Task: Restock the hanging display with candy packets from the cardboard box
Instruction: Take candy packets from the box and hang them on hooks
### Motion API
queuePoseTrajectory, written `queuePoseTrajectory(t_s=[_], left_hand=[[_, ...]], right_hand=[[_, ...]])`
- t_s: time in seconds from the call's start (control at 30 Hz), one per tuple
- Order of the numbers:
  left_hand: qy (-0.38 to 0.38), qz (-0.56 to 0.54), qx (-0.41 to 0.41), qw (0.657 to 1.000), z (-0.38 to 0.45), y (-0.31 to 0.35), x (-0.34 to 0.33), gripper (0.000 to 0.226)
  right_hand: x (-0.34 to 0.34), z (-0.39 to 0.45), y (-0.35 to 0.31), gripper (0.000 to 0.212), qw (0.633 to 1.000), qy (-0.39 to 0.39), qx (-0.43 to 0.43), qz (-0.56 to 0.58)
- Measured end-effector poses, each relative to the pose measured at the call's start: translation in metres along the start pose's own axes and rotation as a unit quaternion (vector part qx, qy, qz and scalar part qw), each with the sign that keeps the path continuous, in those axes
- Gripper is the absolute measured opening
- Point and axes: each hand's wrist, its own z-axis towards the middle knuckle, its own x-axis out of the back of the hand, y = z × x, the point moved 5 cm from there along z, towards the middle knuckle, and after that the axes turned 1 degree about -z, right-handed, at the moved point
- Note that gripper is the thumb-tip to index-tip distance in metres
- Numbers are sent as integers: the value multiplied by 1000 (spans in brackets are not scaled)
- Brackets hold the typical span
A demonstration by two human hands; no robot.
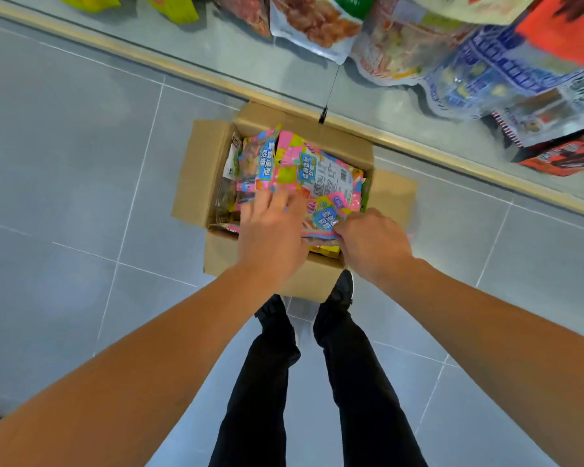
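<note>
Down on the grey tiled floor (64,163), the open cardboard box (201,170) sits against the display's base, flaps spread, and both bare arms reach straight down into it. The left hand (272,230) lies palm down with fingers fairly straight, fingertips pressing on the pink and blue candy packets (294,163) heaped at the top of the box. The right hand (373,241) is knuckles up, fingers curled under, and it looks to be pinching the near edge of a candy packet (327,219), though the fingertips are hidden beneath the hand. Black shoes (341,291) and dark trouser legs stand just behind the box. Up top, snack bags (317,21) hang from the display, blurred, with a thin black hook (323,114) dangling above the box's far flap.
</note>
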Motion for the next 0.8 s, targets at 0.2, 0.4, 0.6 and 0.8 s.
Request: queuePoseTrajectory(t_s=[0.2,0.4,0.6,0.8], left_hand=[[-159,-60,22,985,-30,21,77,17],[-108,-175,72,976,-71,8,169,19],[-31,-321,113,940,-103,6,256,16],[-29,-446,77,891,-121,44,331,12]], right_hand=[[110,-83,-28,21,996,80,42,-28],[193,-161,-15,77,953,284,-40,102],[222,-209,-4,91,904,236,-101,340],[228,-258,-1,94,766,192,-165,591]])
